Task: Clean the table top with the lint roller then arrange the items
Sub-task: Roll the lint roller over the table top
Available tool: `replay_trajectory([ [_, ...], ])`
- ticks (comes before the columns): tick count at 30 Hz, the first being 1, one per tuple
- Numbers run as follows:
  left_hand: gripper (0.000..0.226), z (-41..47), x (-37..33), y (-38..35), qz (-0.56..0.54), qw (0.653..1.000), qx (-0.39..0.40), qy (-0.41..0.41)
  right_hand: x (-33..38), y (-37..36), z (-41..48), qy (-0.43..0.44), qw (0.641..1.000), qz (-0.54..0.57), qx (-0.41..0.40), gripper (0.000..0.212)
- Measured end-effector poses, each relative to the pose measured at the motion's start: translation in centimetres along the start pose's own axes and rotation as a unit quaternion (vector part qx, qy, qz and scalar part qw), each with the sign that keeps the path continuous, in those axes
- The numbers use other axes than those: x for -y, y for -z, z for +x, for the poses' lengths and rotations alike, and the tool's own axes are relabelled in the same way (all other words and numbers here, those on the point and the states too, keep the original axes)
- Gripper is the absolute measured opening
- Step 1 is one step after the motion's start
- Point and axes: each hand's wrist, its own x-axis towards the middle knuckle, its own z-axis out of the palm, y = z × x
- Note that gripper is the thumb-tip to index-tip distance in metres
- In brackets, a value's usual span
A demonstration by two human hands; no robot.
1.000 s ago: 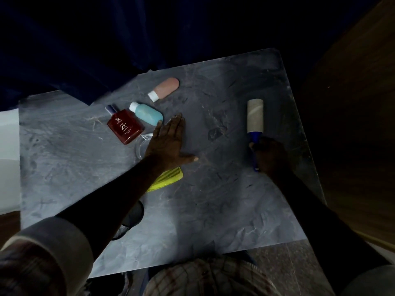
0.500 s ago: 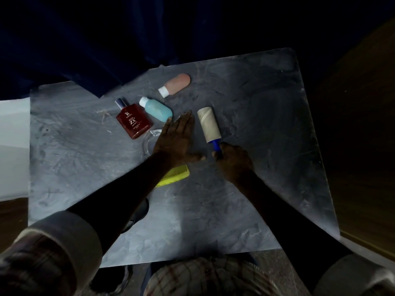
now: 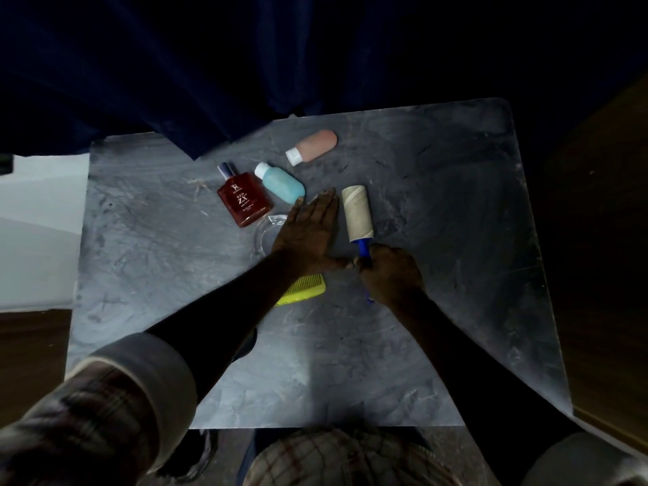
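My right hand [image 3: 391,277] is closed around the blue handle of the lint roller [image 3: 357,212], whose pale roll lies on the grey table top [image 3: 438,240] right beside my left fingers. My left hand [image 3: 308,233] lies flat, palm down, fingers together, on the table. It partly covers a clear glass dish [image 3: 268,233]. A yellow comb [image 3: 303,292] pokes out from under my left wrist. Behind my hand lie a red perfume bottle [image 3: 245,199], a teal bottle [image 3: 282,184] and a pink bottle [image 3: 314,146].
A dark blue curtain [image 3: 210,82] hangs over the table's far left edge. Some stray fibres [image 3: 200,185] lie left of the red bottle. A dark object [image 3: 247,343] is mostly hidden under my left forearm. Wooden floor shows to the right.
My right hand has brought the lint roller from the right part of the table leftwards, up against my left hand. My left hand has stayed flat in place.
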Motion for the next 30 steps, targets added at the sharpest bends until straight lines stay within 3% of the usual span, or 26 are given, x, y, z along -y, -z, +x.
replay_trajectory([
  [18, 0.129, -1.2, -0.2, 1.7, -0.002, 1.000, -0.003, 0.011, -1.0, 2.1, -0.5, -0.005, 1.000, -0.018, -0.021, 0.069],
  [22, 0.100, -4.7, -0.1, 3.0, -0.120, 0.985, -0.108, 0.057, -1.2, 3.5, -1.8, 0.034, 0.998, -0.027, -0.048, 0.059],
  [26, 0.061, -9.8, 1.6, 2.8, -0.262, 0.915, -0.237, 0.194, 1.0, 3.8, -3.1, 0.100, 0.993, -0.043, -0.035, 0.043],
  [30, 0.043, -12.3, 4.9, 1.8, -0.249, 0.898, -0.205, 0.299, 5.0, 2.4, -3.0, 0.114, 0.993, 0.001, -0.025, 0.029],
])
